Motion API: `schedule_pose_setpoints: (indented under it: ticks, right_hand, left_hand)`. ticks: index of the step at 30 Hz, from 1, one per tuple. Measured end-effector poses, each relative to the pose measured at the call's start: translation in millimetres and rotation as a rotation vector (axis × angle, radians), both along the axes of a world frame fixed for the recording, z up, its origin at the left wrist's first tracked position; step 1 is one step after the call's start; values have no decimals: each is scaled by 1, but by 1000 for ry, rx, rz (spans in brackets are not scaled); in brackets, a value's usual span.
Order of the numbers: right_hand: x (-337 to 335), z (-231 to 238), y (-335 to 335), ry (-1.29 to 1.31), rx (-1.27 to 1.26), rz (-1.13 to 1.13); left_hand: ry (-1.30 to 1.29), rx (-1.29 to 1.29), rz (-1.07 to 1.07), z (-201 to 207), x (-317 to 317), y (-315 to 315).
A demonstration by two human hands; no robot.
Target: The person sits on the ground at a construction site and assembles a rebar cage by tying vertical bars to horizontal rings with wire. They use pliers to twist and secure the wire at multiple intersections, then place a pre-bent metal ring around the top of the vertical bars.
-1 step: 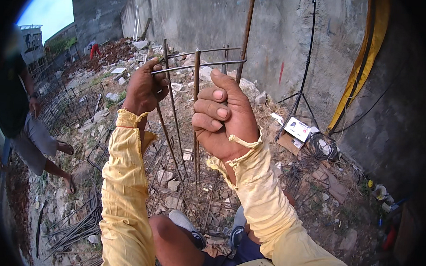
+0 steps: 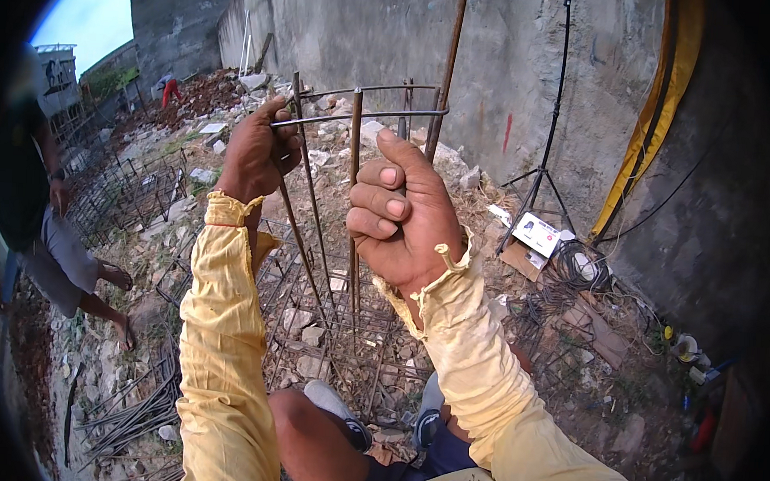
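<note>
A bent steel stirrup [image 2: 365, 115] lies roughly level around the tops of several upright rusty rebars [image 2: 354, 178]. My left hand [image 2: 263, 151] is closed on the stirrup's left end, thumb uppermost, beside the left rebar. My right hand [image 2: 404, 211] makes a fist just below the stirrup's right part, close to the middle rebar, with the thumb pointing up. A dark shaft [image 2: 404, 126] shows just above this fist; whether it is in the hand or stands behind it I cannot tell.
Steel mesh and rubble lie below, around my shoes [image 2: 337, 408]. A person [image 2: 35, 179] stands at the left, near loose bars [image 2: 141, 411]. A black tripod [image 2: 541, 162] stands by the grey wall [image 2: 490, 63], with a white box [image 2: 538, 234] and coiled cable [image 2: 579, 268] beside it.
The stirrup's right end has shifted very slightly right and down. My left hand has moved a little left, and my right hand slightly down. Both hands stay closed.
</note>
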State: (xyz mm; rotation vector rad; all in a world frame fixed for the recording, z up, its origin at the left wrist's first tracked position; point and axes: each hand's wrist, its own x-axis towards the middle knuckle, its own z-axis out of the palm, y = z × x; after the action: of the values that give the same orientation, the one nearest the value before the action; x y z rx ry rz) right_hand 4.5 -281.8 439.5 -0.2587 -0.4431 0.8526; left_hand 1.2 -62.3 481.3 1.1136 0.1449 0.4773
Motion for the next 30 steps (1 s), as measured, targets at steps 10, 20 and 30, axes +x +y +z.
schedule_pose_setpoints:
  ticks: [10,20,30]
  right_hand:
    - [-33,-56,-41,-382,-403,-94]
    - [7,-5,-65,-1090,-599,-884]
    - [23,-4,46,-876,-531,-1440]
  left_hand:
    - [44,42,14,28,-11,5]
    - [51,56,-59,70,-14,3]
    - [48,91,23,81,-23,-26]
